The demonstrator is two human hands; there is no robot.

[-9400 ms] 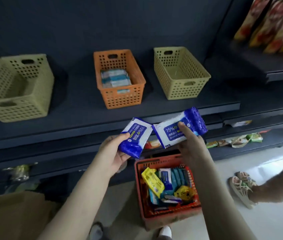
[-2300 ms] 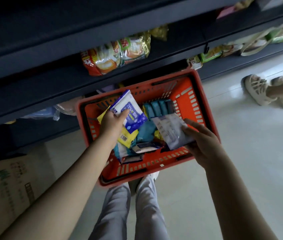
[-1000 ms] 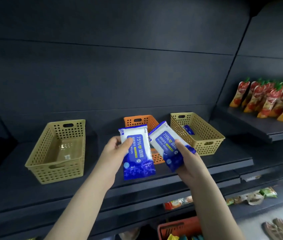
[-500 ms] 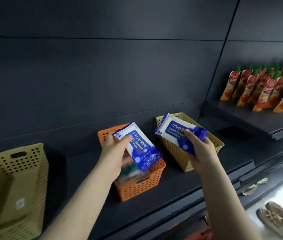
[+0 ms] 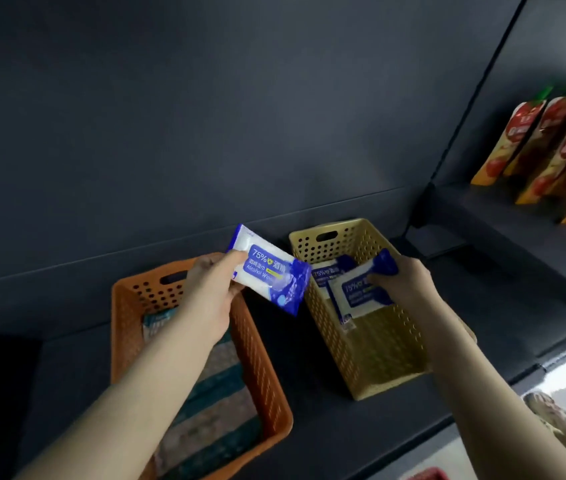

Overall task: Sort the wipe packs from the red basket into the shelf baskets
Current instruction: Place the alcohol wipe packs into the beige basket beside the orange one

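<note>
Both loaded: your left hand (image 5: 212,289) grips the first wipe pack (image 5: 269,273) above the gap between orange basket (image 5: 267,375) and yellow basket (image 5: 378,358); right hand (image 5: 409,282) pinches the second wipe pack (image 5: 357,299) inside the yellow one.

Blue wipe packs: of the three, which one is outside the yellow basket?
The pack in the left hand, held between the orange basket and yellow basket; the second pack in the right hand and the loose pack are inside it.
</note>
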